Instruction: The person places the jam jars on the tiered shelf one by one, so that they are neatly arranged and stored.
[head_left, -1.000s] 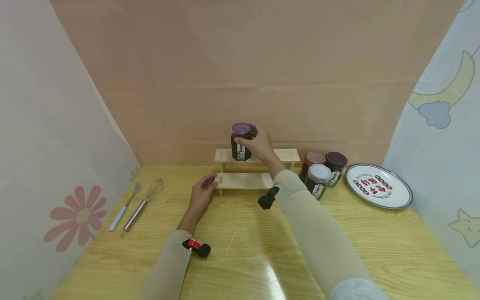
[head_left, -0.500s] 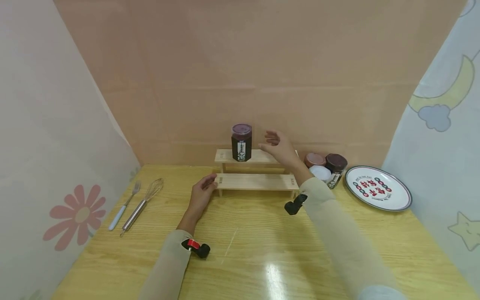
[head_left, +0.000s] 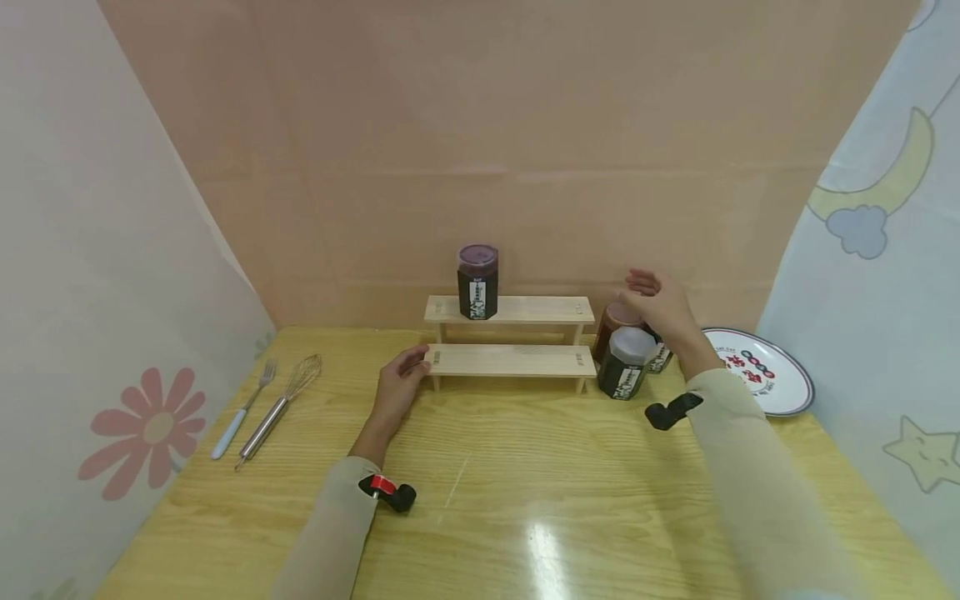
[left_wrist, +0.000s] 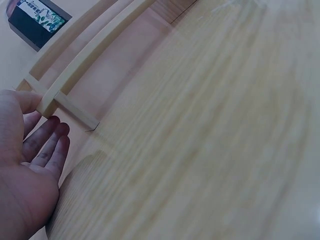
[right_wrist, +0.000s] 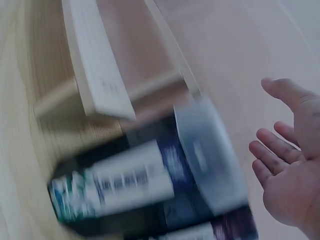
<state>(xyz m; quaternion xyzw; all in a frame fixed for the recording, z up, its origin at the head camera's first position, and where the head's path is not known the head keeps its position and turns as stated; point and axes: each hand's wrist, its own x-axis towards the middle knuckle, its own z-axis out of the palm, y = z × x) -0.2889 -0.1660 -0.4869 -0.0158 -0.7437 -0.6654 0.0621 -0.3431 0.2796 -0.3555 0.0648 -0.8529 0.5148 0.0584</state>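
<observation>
A two-tier wooden display rack [head_left: 517, 360] stands at the back of the table. My left hand [head_left: 397, 387] touches the left end of its lower shelf; in the left wrist view, the thumb [left_wrist: 30, 101] meets the shelf end and the other fingers lie loosely below. A dark jar with a purple lid [head_left: 477, 283] stands upright on the upper shelf, left of its middle. My right hand [head_left: 663, 312] hovers, fingers spread and holding nothing, over the jars right of the rack. Those are a white-lidded jar [head_left: 627, 364], a reddish-brown-lidded jar [head_left: 611, 325] and a partly hidden dark jar [head_left: 660, 358].
A white plate with red print [head_left: 783, 379] lies at the right, partly behind my right arm. A whisk [head_left: 273, 417] and a fork with a pale blue handle [head_left: 243, 411] lie at the left. Walls of hanging sheet close off the back and both sides.
My right hand has let go of the purple-lidded jar, leaving it on the upper shelf, and has moved right to above the other jars. My left hand has stayed at the rack.
</observation>
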